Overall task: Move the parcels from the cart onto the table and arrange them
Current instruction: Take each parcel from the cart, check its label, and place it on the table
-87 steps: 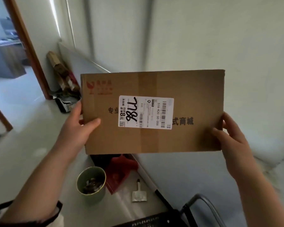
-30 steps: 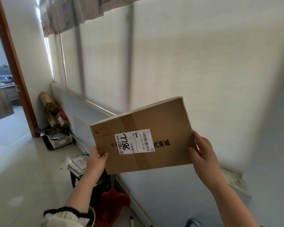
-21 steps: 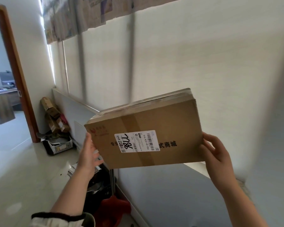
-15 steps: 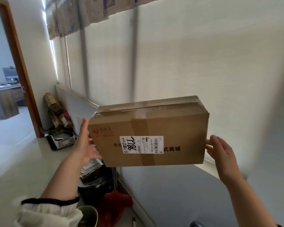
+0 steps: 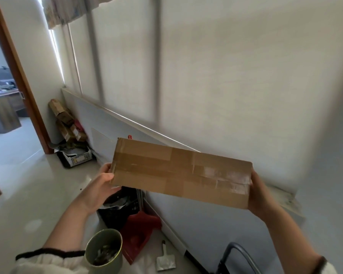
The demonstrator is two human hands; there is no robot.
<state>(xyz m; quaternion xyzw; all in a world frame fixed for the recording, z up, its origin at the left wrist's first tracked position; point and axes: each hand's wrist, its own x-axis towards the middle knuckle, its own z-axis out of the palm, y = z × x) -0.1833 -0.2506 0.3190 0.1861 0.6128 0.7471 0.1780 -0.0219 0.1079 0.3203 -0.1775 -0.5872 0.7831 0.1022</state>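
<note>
The flat brown cardboard parcel [image 5: 181, 173], sealed with brown tape [image 5: 222, 176], hung in mid-air at centre frame, resting on no surface. The left hand [image 5: 101, 186] gripped its left end, thumb on the near face; the right hand [image 5: 259, 196] clasped its right end. It looked stiff and fairly light, so holding both short ends seemed sound, though the glossy tape might be slick. No label or writing showed on the visible face.
</note>
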